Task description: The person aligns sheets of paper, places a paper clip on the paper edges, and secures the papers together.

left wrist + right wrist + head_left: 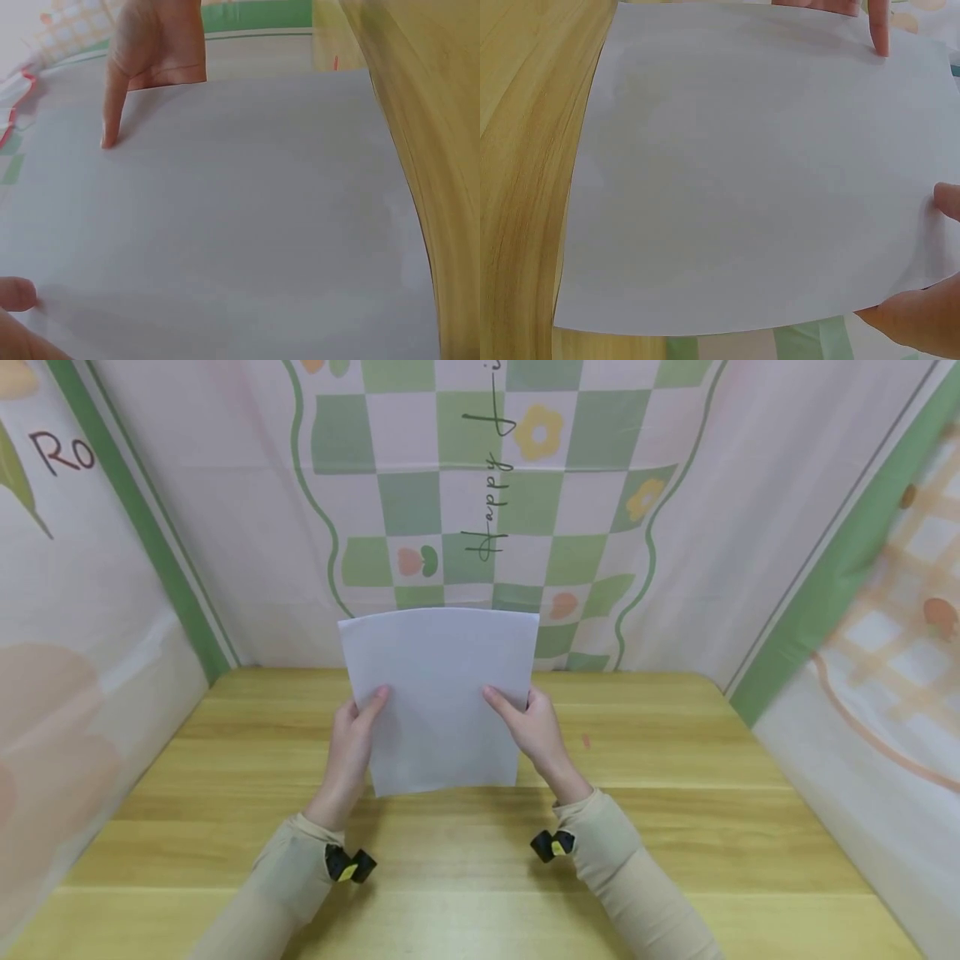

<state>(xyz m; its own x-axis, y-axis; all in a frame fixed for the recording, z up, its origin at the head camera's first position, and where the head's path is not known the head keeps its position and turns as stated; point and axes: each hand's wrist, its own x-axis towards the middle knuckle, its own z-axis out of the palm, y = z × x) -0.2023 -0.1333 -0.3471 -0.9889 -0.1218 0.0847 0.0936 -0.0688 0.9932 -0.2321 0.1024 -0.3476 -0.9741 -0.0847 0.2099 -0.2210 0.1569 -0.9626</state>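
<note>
A blank white sheet of paper (442,710) is held up over the wooden table, its top edge slightly bowed. My left hand (351,743) grips its left edge, thumb on the near face and the other fingers hidden behind. On the opposite edge my right hand (536,731) pinches it the same way. The left wrist view shows the paper (247,217) spread wide, with the right hand (154,45) at its far edge. In the right wrist view the paper (750,172) fills most of the picture, and part of the right hand (922,319) shows at the lower right.
Below the paper lies the wood-grain table (675,827), with a small reddish mark (587,741) to the right. A curtain with green checks (525,502) hangs behind its far edge. Printed cloth also hangs at both sides. Each sleeve carries a small black wrist camera (351,866).
</note>
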